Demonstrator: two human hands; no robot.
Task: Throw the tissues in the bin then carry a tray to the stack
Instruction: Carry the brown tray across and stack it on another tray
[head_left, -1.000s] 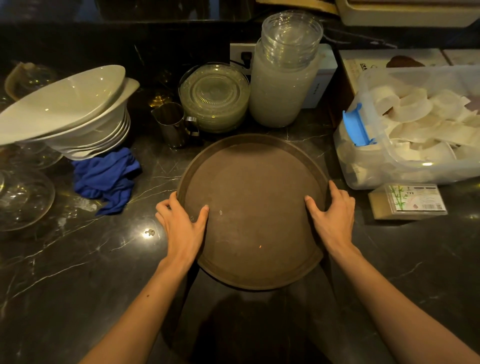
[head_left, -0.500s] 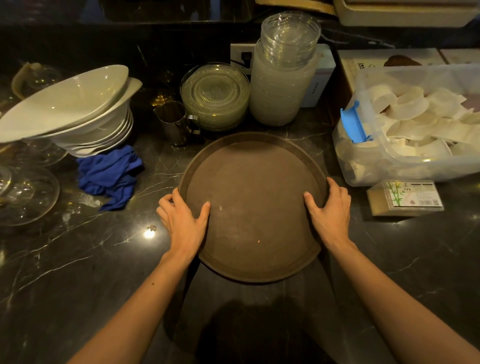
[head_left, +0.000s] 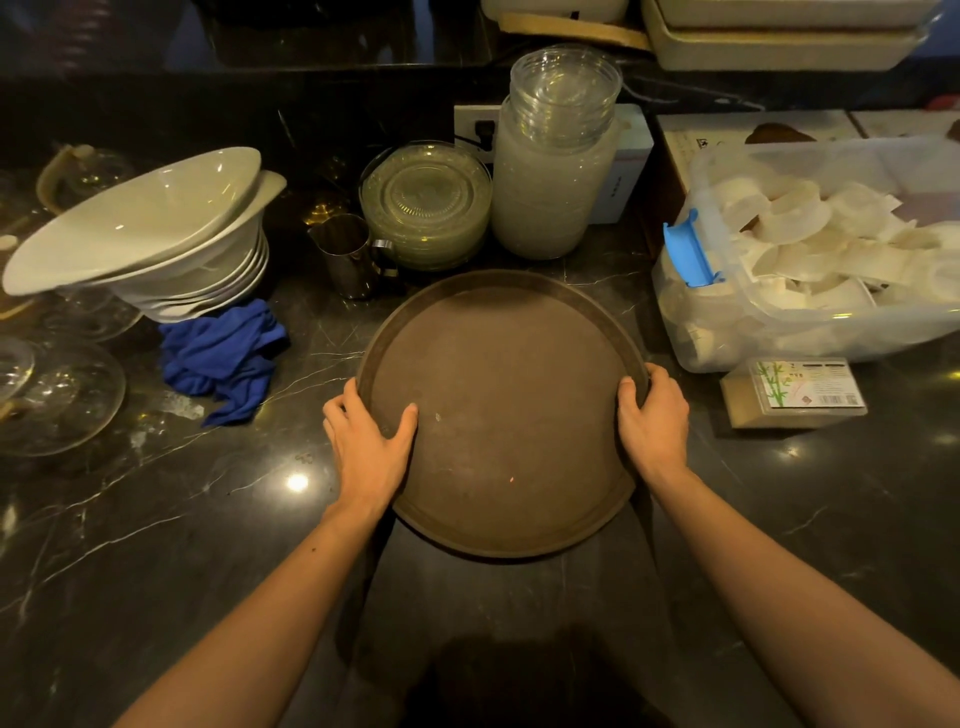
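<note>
Head view looks straight down on a dark marbled bench (head_left: 156, 545), and I have both forearms reaching forward from the lower corners of the frame toward a round brown tray (head_left: 501, 410). I see the tray in the middle of the bench, its near edge jutting past the bench edge toward me.

My left hand (head_left: 370, 447) sits on the tray's left rim: the thumb lies flat on the tray's inner surface, pointing right, and the fingers (head_left: 340, 410) curl over the outside of the rim, so the hand is clamped on the tray. My right hand (head_left: 653, 415) mirrors it on the right rim, thumb over the lip and the other fingers wrapped down the outer edge, also gripping the tray. Both wrists are roughly straight, elbows out wide.

Beyond the tray stand a small metal jug (head_left: 349, 255), a stack of glass plates (head_left: 426, 205) and a tall stack of clear bowls (head_left: 558, 156). To the left I see tilted white bowls (head_left: 150, 228) with a crumpled blue cloth (head_left: 223, 356) just in front of them. To the right sits a clear plastic tub (head_left: 810, 270) full of white pieces, and near it a small box (head_left: 795, 392).
</note>
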